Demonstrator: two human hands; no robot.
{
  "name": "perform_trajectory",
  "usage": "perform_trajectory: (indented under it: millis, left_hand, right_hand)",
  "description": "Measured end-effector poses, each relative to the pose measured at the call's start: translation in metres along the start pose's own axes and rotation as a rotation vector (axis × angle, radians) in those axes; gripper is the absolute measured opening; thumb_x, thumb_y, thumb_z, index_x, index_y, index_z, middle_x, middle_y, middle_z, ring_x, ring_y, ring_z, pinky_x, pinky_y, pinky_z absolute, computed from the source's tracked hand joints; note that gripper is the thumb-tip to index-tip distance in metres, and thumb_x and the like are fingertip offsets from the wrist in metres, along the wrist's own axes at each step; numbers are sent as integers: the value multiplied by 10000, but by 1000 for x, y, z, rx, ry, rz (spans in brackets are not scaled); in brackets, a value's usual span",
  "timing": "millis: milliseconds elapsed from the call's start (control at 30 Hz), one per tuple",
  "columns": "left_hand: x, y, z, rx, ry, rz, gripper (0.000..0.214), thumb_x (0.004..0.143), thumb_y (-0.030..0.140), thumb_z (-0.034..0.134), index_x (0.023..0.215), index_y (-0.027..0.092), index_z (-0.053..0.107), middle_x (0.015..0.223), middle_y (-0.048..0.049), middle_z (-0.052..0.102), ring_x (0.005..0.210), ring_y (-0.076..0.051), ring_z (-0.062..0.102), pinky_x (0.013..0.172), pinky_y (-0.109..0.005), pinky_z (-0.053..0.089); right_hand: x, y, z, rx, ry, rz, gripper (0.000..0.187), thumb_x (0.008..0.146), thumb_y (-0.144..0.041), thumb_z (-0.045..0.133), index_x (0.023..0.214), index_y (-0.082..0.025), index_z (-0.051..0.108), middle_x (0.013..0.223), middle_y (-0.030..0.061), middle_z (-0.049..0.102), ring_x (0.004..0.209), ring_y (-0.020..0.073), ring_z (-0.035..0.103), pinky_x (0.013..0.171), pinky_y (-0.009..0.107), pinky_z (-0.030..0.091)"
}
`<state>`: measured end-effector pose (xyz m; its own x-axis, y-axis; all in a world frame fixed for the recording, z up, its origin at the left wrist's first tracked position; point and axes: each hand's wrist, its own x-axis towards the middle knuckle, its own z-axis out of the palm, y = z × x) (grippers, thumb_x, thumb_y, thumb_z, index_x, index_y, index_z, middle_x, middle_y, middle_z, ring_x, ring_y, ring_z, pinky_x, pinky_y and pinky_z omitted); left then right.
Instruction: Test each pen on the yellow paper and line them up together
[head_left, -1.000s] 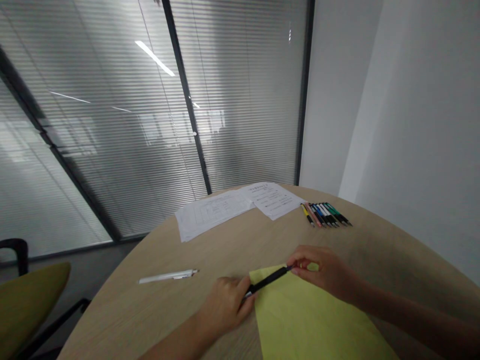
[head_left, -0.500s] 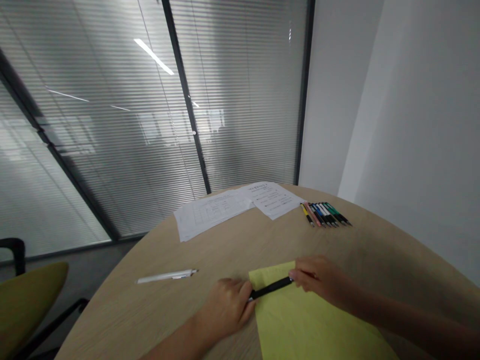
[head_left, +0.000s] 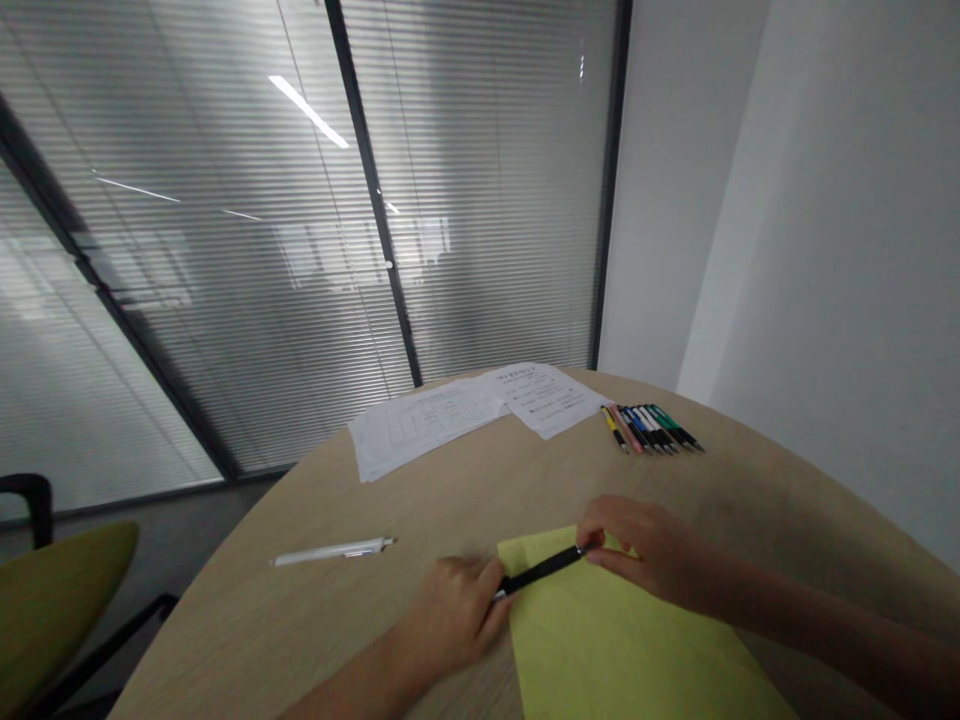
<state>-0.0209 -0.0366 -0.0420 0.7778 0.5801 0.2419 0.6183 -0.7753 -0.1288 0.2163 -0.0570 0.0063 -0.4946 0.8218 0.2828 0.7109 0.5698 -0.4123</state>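
Observation:
A black pen point(head_left: 544, 570) slants between my two hands, above the top part of a yellow sheet point(head_left: 622, 650). My left hand point(head_left: 454, 610) is closed round the pen's left end, at the sheet's left edge. At the pen's other end, the fingers of my right hand point(head_left: 634, 545) pinch its tip; the fingers partly cover that end. Left of my left hand, a white pen point(head_left: 334, 551) lies by itself on the table.
The round wooden table point(head_left: 450, 500) carries printed papers point(head_left: 427, 420) at the back. Several pens point(head_left: 651, 430) lie side by side at the back right. A green chair point(head_left: 64, 610) stands at the left, with a glass partition point(head_left: 480, 200) and blinds behind.
My right hand's fingers have shifted and turned at the pen's end, with the hand raised slightly. My left hand and the pen are almost where they were.

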Motion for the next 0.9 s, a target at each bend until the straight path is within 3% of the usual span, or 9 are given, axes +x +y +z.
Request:
perform_trajectory:
  millis: [233, 433, 600, 767, 900]
  left_hand:
    - [-1, -1, 1, -15, 34, 21, 166, 820, 268, 329, 729, 187, 441, 586, -17, 596, 487, -159, 542, 474, -244, 395]
    - [-1, -2, 0, -34, -2, -22, 179, 835, 278, 326, 766, 182, 460, 596, -17, 602, 502, -158, 556, 484, -239, 397]
    - [-1, -3, -1, -19, 4, 6, 174, 841, 273, 321, 778, 182, 456, 581, -12, 590, 488, -155, 547, 473, -232, 387]
    - [-2, -3, 1, -14, 20, 43, 199, 855, 281, 299, 779, 179, 452, 590, -21, 594, 489, -165, 543, 469, -245, 393]
    - [-3, -4, 3, -1, 37, 38, 227, 863, 293, 284, 773, 178, 458, 575, -20, 588, 482, -156, 539, 474, -239, 399]
  right_hand:
    - [2, -1, 5, -191, -75, -7, 269, 836, -222, 370, 655, -155, 558, 623, 36, 585, 586, 134, 525, 549, 236, 354]
    - [-2, 3, -3, -151, 17, -107, 245, 797, -273, 468, 1020, -186, 522, 886, 54, 612, 790, 154, 552, 693, 260, 389]
    - [2, 6, 3, -281, 8, -175, 96, 810, -203, 462, 797, -179, 554, 752, 22, 599, 713, 142, 545, 617, 232, 366]
    - [3, 5, 13, -363, 23, -174, 196, 832, -189, 404, 685, -163, 530, 617, 10, 569, 558, 119, 514, 509, 227, 302]
    - [1, 4, 11, -328, 26, -128, 270, 859, -218, 337, 682, -165, 534, 618, 19, 580, 558, 125, 524, 515, 237, 304]
